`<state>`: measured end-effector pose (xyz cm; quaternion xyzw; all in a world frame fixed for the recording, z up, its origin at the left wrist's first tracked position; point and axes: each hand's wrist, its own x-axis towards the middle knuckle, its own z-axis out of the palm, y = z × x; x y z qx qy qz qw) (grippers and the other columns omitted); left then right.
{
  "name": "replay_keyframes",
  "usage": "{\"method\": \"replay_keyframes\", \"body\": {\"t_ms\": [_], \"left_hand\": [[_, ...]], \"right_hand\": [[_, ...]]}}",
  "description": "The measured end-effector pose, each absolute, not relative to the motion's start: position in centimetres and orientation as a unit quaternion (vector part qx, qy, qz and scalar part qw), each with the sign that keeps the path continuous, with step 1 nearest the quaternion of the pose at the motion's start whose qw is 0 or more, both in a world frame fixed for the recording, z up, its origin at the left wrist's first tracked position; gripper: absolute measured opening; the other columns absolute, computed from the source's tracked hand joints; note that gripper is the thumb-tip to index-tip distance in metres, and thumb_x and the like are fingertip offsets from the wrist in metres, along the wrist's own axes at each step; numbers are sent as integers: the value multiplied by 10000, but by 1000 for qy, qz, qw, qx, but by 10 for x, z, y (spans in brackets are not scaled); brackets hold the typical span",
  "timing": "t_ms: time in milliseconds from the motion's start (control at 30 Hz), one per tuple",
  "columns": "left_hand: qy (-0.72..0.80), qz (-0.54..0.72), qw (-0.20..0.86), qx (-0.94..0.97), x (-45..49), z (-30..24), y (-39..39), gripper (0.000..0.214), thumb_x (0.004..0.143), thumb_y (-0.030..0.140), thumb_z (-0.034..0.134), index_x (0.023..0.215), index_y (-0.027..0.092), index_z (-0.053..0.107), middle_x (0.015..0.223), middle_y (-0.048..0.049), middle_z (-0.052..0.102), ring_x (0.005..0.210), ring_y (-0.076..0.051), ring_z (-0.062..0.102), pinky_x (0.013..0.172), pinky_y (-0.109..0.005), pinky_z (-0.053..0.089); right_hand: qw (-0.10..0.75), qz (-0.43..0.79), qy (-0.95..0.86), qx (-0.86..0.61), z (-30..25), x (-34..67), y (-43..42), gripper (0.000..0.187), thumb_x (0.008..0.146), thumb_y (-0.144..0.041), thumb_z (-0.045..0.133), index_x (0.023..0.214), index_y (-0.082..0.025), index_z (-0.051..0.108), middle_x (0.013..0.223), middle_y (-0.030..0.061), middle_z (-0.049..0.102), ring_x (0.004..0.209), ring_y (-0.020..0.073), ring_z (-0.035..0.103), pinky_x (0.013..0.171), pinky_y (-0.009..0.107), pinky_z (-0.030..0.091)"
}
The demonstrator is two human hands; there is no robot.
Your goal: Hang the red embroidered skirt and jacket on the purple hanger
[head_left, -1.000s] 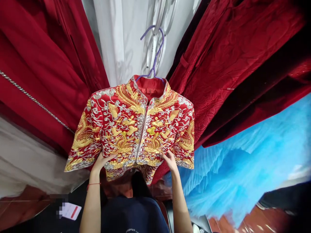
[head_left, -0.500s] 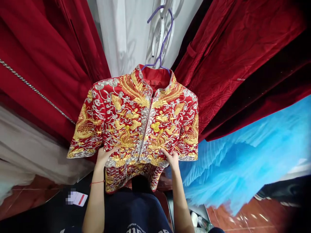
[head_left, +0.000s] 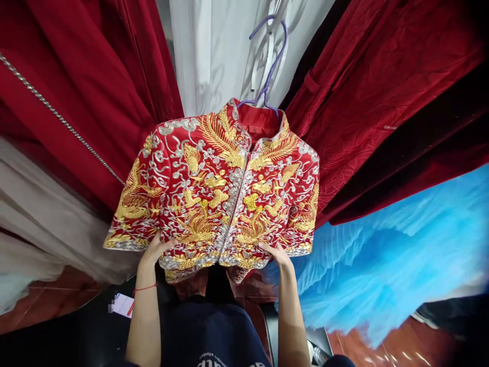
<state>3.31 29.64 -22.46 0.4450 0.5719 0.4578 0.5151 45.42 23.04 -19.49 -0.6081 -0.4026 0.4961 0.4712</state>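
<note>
A short-sleeved red jacket (head_left: 214,188) with gold and silver embroidery hangs by its shoulders from a purple wire hanger (head_left: 269,76). Its stand collar is upright and its front edges meet down the middle. At the lower left side of the jacket, my left hand (head_left: 158,250) grips the cloth below the sleeve, thumb on the front, fingers hidden behind. My right hand (head_left: 278,253) holds the opposite lower side the same way, its fingers also behind the cloth. Part of the inner back hem shows beneath the front.
Dark red garments (head_left: 367,117) hang on both sides, with a metal chain (head_left: 64,117) across the left one. Blue tulle (head_left: 401,244) spreads at the right, pale tulle (head_left: 69,224) at the left. A white card (head_left: 123,306) lies on a black surface below.
Both hands have moved apart, spreading the jacket's lower part wider. The lower edge is raised, so less of the back hem shows. The view has shifted slightly.
</note>
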Motion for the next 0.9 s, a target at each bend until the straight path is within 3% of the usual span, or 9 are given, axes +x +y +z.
{"method": "replay_keyframes", "body": {"t_ms": [200,300,567,767,900], "left_hand": [[546,484,512,453,53,-198,304,660,479,495,915,1003,143,721,1043,-116,767,1024,-321,703,969,-440,542],[547,490,523,434,60,-195,306,654,483,476,919,1000,132,714,1017,-120,773,968,-324,722,922,-449,565],[562,470,504,457,74,-209,326,572,572,440,883,1034,142,723,1056,-118,775,1053,-336,708,948,-437,556],[569,472,482,471,79,-265,332,605,542,484,871,1021,143,729,1040,-123,777,1011,-326,717,929,-432,551],[593,475,471,448,79,-292,332,561,577,537,837,950,129,740,974,-120,784,967,-325,718,913,-427,543]], "right_hand": [[474,487,-421,-601,-196,441,240,546,531,-437,891,1003,-212,732,926,68,782,988,318,719,950,491,553],[494,461,-413,-611,-199,438,245,501,558,-454,880,961,-196,733,985,87,778,987,312,717,935,477,558],[522,396,-392,-646,-212,447,255,495,585,-506,867,922,-167,742,1006,109,770,1002,302,698,952,439,532],[485,440,-389,-648,-238,457,244,501,489,-597,871,654,-153,706,655,53,710,649,222,654,671,359,545],[492,421,-366,-668,-259,451,243,560,495,-681,826,598,-153,671,578,27,657,608,200,617,635,337,513]]}}
